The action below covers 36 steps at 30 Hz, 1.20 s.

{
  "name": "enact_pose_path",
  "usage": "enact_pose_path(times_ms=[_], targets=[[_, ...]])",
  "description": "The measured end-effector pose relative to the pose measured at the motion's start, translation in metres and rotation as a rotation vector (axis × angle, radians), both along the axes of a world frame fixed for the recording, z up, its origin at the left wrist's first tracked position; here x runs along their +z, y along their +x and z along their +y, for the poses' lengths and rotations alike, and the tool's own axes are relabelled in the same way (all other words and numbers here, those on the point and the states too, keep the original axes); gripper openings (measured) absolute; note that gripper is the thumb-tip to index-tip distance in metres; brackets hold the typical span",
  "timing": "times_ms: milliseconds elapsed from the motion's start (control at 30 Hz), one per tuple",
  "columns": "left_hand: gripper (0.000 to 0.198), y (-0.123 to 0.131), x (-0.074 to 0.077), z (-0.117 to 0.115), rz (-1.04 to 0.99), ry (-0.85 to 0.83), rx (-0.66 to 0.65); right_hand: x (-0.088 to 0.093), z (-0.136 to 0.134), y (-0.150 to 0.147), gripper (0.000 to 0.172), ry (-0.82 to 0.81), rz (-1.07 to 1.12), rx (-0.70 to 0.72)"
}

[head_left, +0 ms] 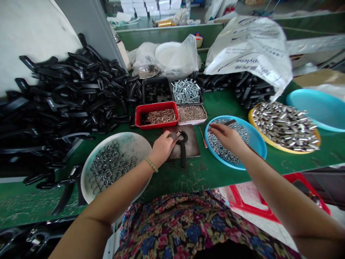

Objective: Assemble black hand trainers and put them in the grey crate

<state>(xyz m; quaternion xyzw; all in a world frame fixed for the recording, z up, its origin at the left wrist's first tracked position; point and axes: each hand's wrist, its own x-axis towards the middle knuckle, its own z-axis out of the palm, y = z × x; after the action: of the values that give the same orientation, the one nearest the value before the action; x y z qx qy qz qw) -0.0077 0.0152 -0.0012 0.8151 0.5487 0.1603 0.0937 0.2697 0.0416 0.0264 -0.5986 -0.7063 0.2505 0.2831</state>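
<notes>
My left hand [164, 146], with a beaded bracelet at the wrist, is closed at the ring end of a black handle part [183, 153]. A small silvery piece [178, 133] shows at its fingertips. Beneath them lies a dark metal plate [193, 143]. Over a blue tray [262, 147] of small silvery nuts [219, 151], my right hand [225, 136] has its fingertips pressed together; whatever they may hold is too small to make out. A thin screwdriver [203, 138] lies between plate and tray.
A white basin [142, 144] of metal rings stands left. Behind the plate are a red bin [138, 117] of pins, a tray of screws [185, 91] and a black bin [145, 95]. Black handles [78, 82] are heaped left; a yellow tray [285, 145] holds metal sleeves.
</notes>
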Motion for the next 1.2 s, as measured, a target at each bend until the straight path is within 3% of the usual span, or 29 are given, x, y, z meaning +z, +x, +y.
enact_pose_path(times_ms=[100, 233, 333, 433, 500, 600, 733, 833, 1200], targets=[[0.026, -0.001, 0.002, -0.001, 0.071, -0.003, -0.042, 0.004, -0.023, 0.028, 0.033, 0.053, -0.199, 0.007], [0.022, 0.001, 0.0, -0.002, 0.113, -0.024, -0.074, 0.0, -0.044, 0.062, 0.036, 0.124, -0.656, -0.066], [0.023, 0.002, 0.001, -0.003, 0.105, -0.037, -0.077, -0.011, -0.05, 0.088, 0.04, 0.018, -0.874, -0.17], [0.022, 0.0, 0.003, -0.006, 0.091, -0.02, -0.08, -0.017, -0.053, 0.099, 0.036, -0.101, -0.91, -0.163], [0.022, -0.004, 0.004, -0.009, 0.066, -0.004, -0.11, -0.014, -0.057, 0.091, 0.036, -0.123, -0.885, -0.178], [0.025, -0.01, 0.003, -0.014, 0.044, -0.008, -0.159, 0.0, -0.067, 0.052, 0.045, -0.085, -0.702, -0.193], [0.03, -0.012, 0.002, -0.018, 0.036, -0.05, -0.138, 0.022, -0.072, -0.016, 0.046, -0.097, -0.351, 0.027], [0.03, -0.011, 0.003, -0.017, 0.016, -0.058, -0.143, 0.029, -0.068, -0.046, 0.048, -0.05, -0.257, 0.115], [0.022, -0.012, 0.004, -0.016, 0.01, -0.055, -0.148, 0.033, -0.066, -0.056, 0.049, -0.069, -0.302, 0.098]])
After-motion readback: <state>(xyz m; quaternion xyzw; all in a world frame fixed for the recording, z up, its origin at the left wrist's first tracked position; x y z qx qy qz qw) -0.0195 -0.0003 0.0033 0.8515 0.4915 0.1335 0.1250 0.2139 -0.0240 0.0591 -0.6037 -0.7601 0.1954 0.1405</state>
